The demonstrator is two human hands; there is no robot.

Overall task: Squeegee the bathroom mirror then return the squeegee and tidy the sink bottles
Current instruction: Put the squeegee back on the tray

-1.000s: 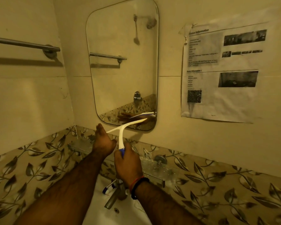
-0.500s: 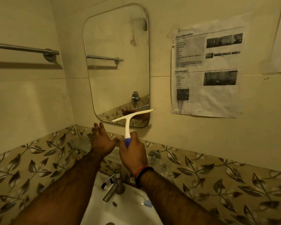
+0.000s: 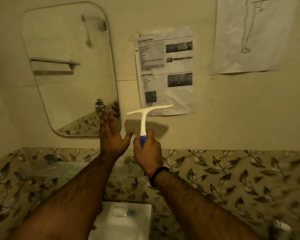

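Note:
A white squeegee [image 3: 143,118] with a blue grip stands upright in front of the cream wall, to the right of the mirror [image 3: 68,70]. My right hand [image 3: 148,149] grips its handle. Its blade sits level over the lower edge of a printed notice, off the glass. My left hand [image 3: 112,135] is raised with straight spread fingers at the mirror's lower right corner, holding nothing; I cannot tell whether it touches the glass. The white sink [image 3: 126,220] shows at the bottom between my forearms. No bottles are clearly visible.
A printed notice [image 3: 166,71] and a second paper sheet [image 3: 255,33] hang on the wall to the right. A glass shelf [image 3: 47,168] runs along the leaf-patterned tiles [image 3: 232,175] under the mirror. The mirror reflects a towel rail.
The squeegee moved right, off the mirror's bottom edge, and now stands in front of the wall and notice. My left hand rose toward the mirror's lower corner. The view swung right and down.

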